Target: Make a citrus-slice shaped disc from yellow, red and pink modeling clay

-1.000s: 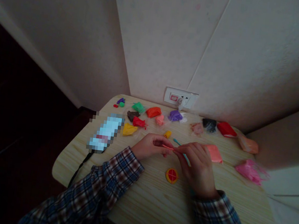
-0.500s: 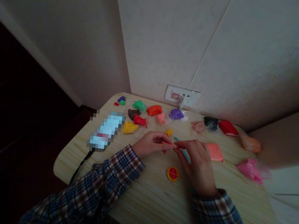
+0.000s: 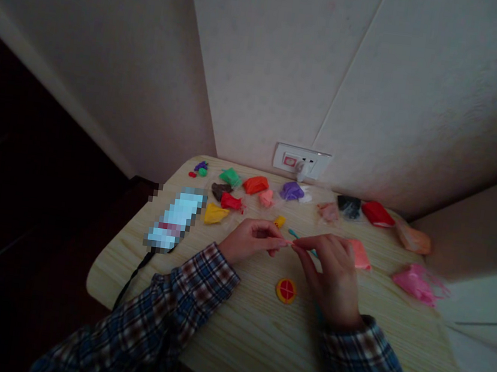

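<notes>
My left hand (image 3: 253, 242) and my right hand (image 3: 333, 275) meet over the middle of the table. Fingertips of both pinch a tiny strip of pinkish clay (image 3: 289, 243), mostly covered by the fingers. Just below them lies a round clay disc (image 3: 286, 291), yellow at the rim and red inside, with pale lines crossing it. A thin teal tool (image 3: 292, 233) lies behind my right hand, which hides part of it. Beyond my left hand sits a small yellow clay piece (image 3: 279, 221).
Bags of coloured clay line the back: green (image 3: 231, 176), orange (image 3: 256, 184), purple (image 3: 292, 191), black (image 3: 349, 206) and red (image 3: 378, 213). A pink bag (image 3: 415, 283) lies right. A lit phone (image 3: 176, 219) with a cable is at left. A wall socket (image 3: 302, 161) is behind.
The fingertips of my right hand have drawn slightly closer together and lower at the clay strip. My left hand keeps its pinch almost unmoved.
</notes>
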Available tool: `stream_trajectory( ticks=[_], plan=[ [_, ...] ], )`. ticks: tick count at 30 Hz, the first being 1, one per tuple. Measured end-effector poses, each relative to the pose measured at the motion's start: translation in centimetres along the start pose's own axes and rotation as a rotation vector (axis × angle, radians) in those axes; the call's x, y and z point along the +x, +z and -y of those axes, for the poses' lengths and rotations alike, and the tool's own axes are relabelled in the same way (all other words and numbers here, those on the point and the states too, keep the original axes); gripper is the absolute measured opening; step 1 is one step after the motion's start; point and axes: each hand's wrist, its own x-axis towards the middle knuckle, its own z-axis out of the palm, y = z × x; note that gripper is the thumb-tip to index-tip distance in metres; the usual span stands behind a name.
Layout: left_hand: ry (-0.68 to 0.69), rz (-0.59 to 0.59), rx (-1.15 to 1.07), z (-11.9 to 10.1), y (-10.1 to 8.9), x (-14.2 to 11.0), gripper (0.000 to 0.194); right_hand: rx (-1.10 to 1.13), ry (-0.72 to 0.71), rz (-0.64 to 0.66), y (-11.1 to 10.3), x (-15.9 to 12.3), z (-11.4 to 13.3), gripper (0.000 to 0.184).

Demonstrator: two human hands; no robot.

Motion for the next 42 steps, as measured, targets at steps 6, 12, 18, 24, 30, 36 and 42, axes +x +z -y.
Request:
stream_trajectory(
  ticks=[6,12,18,24,30,36,42],
  plan=[
    [-0.006,-0.002,-0.002,-0.02,0.01,0.02,0.036,0.0,-0.014,-0.009,-0.05,-0.02,-0.08,0.007],
    [0.003,0.004,0.008,0.16,-0.06,0.08,0.035,0.021,-0.028,0.042,-0.01,0.06,0.1,0.009],
    [-0.004,0.032,0.015,0.05,-0.12,0.07,0.037,0.046,-0.045,0.049,0.09,-0.01,0.13,0.007],
    [-0.009,0.041,0.012,0.12,-0.28,0.09,0.031,0.057,-0.056,0.043,0.01,0.03,0.08,0.006],
    [-0.013,0.049,0.007,0.25,-0.19,0.16,0.024,0.053,-0.062,0.025,-0.1,0.07,0.13,0.009],
    [-0.011,0.053,0.014,0.34,-0.24,0.22,0.021,0.059,-0.06,0.039,-0.08,0.03,0.09,0.008],
    [-0.008,0.058,0.023,0.3,-0.27,0.12,0.026,0.062,-0.058,0.055,-0.12,0.16,0.25,0.011]
  ],
)
